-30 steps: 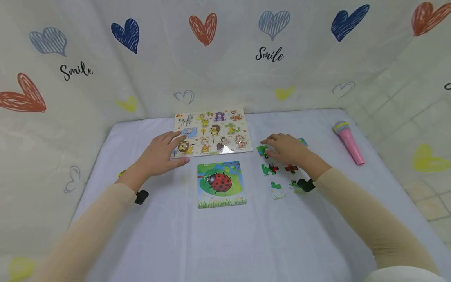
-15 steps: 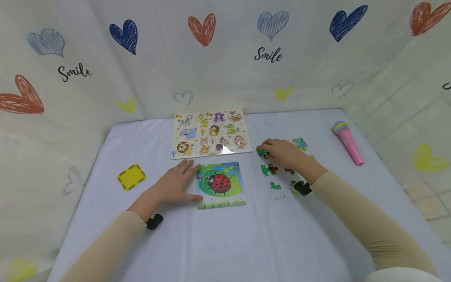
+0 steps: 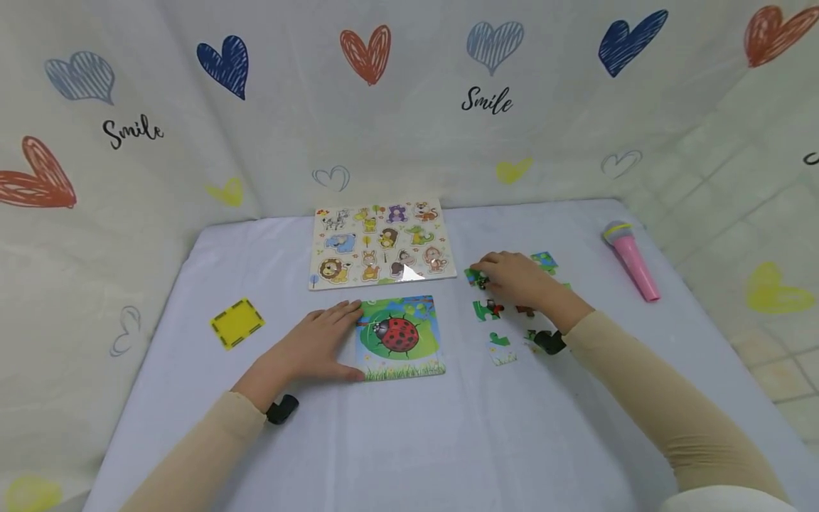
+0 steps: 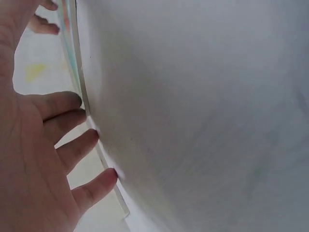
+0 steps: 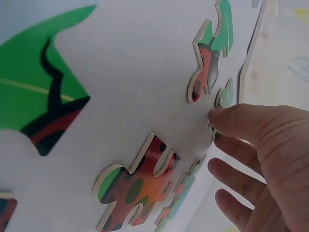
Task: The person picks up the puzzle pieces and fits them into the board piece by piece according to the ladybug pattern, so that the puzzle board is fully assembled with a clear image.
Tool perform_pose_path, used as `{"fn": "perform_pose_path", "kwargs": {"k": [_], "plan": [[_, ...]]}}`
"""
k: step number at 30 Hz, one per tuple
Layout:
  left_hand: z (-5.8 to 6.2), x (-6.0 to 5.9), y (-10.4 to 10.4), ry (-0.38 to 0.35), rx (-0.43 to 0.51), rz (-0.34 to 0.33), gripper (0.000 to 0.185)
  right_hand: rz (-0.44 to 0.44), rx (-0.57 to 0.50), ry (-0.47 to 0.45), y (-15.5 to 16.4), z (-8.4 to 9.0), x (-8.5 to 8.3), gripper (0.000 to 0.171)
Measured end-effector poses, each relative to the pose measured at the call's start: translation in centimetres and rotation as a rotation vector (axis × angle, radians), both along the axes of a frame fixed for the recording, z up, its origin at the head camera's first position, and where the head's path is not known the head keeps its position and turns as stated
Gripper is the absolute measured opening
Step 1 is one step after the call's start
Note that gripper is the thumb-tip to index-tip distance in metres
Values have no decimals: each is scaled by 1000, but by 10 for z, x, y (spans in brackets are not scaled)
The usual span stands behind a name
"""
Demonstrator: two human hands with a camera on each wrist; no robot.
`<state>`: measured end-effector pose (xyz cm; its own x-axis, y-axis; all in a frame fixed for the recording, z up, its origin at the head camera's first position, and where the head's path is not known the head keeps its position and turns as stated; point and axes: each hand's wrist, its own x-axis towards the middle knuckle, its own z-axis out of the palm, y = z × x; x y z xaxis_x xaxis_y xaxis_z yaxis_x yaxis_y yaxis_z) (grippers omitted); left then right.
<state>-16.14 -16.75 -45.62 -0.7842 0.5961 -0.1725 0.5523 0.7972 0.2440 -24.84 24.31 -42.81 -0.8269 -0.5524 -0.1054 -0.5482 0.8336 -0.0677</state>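
Observation:
A ladybird puzzle board lies flat at the middle of the table. My left hand rests flat beside it, straight fingers against its left edge, as the left wrist view shows. To the right lie several loose puzzle pieces. My right hand reaches over them and pinches a green piece between thumb and forefinger. In the right wrist view the thumb meets that piece, with a red-and-green piece lying close by.
An animal peg puzzle lies behind the ladybird board. A yellow card sits at the left and a pink toy microphone at the far right. A heart-printed cloth backdrop closes off the back and sides.
My left hand came back from the animal peg puzzle to the ladybird board's left edge, uncovering the yellow card. My right hand has stayed on the green piece.

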Motion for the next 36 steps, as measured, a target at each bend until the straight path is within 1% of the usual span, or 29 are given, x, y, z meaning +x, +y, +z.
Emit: {"fn": "perform_pose_path", "kwargs": {"k": [6, 11, 18, 25, 33, 36], "plan": [[2, -2, 0, -10, 17, 6, 109, -39, 46, -8, 0, -1, -5, 49], [6, -2, 2, -46, 33, 24, 109, -56, 60, -21, -2, -1, -8, 46], [11, -3, 7, -93, 50, 45, 118, -110, 40, -48, -4, 2, -11, 44], [9, -5, 7, -146, 35, 54, 124, -138, 3, -66, -3, 3, -12, 44], [9, -6, 8, -149, 61, 59, 118, -157, -19, -64, -1, 3, -11, 46], [8, -5, 8, -152, 65, 60, 116, -161, -43, -65, -1, 3, -11, 47]]}}
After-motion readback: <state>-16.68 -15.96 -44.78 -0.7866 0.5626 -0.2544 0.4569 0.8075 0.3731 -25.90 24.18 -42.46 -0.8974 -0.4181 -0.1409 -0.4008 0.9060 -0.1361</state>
